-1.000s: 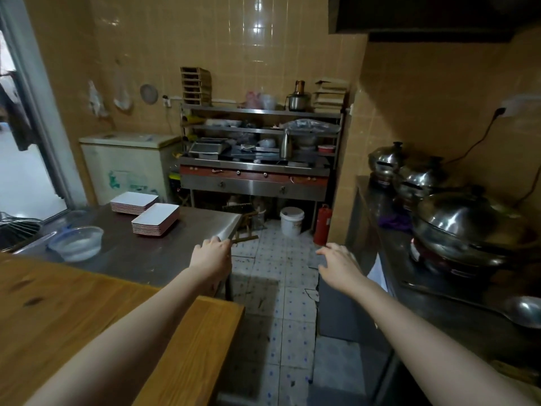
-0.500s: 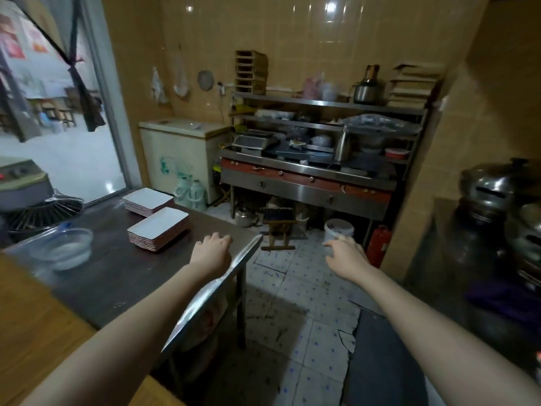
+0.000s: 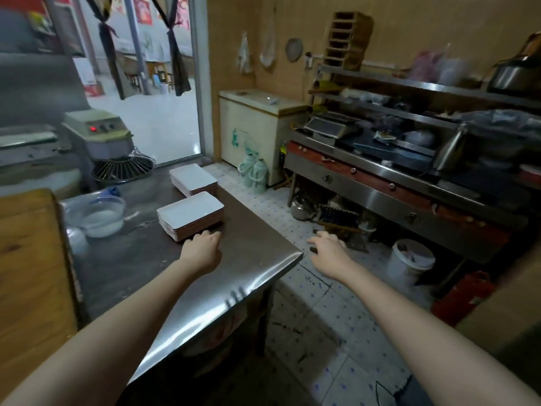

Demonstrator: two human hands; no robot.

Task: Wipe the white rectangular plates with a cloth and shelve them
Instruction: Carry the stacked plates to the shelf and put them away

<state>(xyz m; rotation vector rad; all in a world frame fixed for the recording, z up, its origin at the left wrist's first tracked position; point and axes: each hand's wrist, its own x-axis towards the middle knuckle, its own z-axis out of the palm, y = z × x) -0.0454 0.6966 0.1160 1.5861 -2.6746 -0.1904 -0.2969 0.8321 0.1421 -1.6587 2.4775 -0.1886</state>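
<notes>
Two stacks of white rectangular plates, the near stack (image 3: pixel 190 213) and the far stack (image 3: pixel 193 178), stand on the steel table (image 3: pixel 234 276). The left hand (image 3: pixel 202 250), fingers relaxed and empty, lies just beside the near stack. The right hand (image 3: pixel 329 250), fingers loosely spread and empty, hovers over the floor right of the table.

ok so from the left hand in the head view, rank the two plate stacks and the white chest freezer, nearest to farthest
1. near plate stack, just ahead of the left hand on the steel table.
2. far plate stack, behind the first, at the table's far edge.
3. white chest freezer, off the table, against the back wall.
</notes>
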